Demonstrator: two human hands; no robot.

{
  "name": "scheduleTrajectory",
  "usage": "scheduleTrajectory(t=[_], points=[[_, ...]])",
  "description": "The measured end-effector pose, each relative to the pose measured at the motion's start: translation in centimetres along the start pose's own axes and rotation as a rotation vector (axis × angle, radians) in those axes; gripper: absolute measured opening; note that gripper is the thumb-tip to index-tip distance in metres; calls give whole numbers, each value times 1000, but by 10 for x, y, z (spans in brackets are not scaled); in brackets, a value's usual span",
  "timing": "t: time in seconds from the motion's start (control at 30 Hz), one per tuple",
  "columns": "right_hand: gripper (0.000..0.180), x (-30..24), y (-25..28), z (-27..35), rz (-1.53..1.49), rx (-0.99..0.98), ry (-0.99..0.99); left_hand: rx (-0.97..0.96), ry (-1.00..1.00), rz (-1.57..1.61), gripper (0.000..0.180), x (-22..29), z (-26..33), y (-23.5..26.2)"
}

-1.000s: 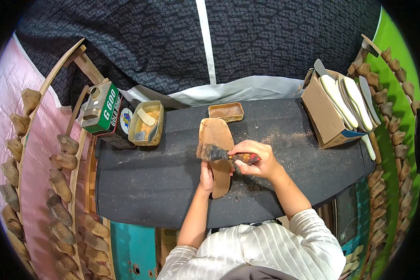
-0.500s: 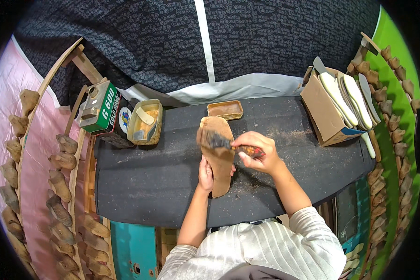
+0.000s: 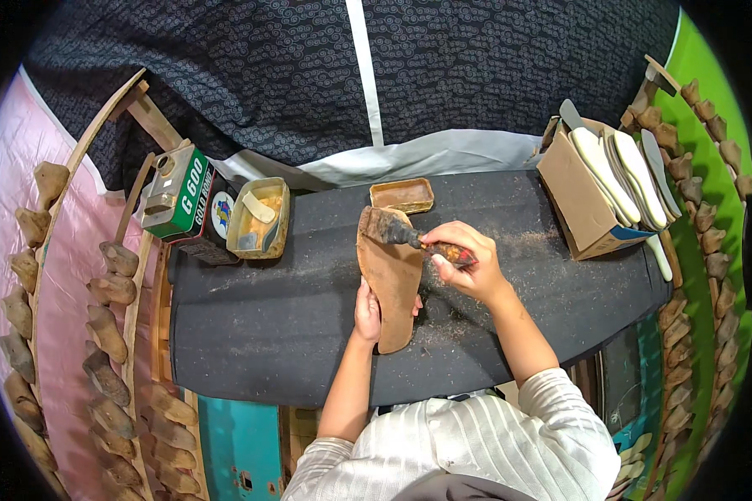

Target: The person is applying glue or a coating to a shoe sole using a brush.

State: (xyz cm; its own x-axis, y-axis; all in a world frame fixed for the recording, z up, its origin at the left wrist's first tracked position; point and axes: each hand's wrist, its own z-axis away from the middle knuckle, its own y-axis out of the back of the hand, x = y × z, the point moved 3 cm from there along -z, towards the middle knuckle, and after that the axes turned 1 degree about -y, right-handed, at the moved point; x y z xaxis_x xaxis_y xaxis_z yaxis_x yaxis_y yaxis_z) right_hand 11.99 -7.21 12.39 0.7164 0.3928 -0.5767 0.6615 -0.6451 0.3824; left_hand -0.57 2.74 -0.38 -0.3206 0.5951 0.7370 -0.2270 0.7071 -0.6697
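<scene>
A brown shoe sole (image 3: 390,288) is held lengthwise above the middle of the table, its wide end away from me. My left hand (image 3: 367,312) grips it from below near its narrower middle, thumb side along the left edge and fingertips showing past the right edge. In my right hand (image 3: 470,263) is a brush (image 3: 408,237) with dark bristles and a mottled red and yellow handle. The bristles press on the far wide end of the sole.
Just beyond the sole sits a shallow rectangular tray (image 3: 402,195). A tin can (image 3: 194,200) and a tub (image 3: 259,250) with flat pieces inside stand at left. A cardboard box (image 3: 572,200) of pale soles stands at right. Racks of wooden shoe lasts (image 3: 111,288) flank the dusty black table (image 3: 309,334).
The brush has shifted away from me, up to the sole's far end. The sole's far end has tilted slightly, while my left hand keeps its place.
</scene>
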Motion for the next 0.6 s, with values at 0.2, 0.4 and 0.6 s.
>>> scheduleTrajectory(t=[0.2,0.4,0.6], points=[[18,0,-3,8,-176,-296,-13,-21,-34,-25,70,1,0,3],[18,3,4,-2,33,59,-49,-9,8,41,71,0,0,1],[21,-1,5,3,-179,-326,-110,-50,-10,42,71,0,-1,3]])
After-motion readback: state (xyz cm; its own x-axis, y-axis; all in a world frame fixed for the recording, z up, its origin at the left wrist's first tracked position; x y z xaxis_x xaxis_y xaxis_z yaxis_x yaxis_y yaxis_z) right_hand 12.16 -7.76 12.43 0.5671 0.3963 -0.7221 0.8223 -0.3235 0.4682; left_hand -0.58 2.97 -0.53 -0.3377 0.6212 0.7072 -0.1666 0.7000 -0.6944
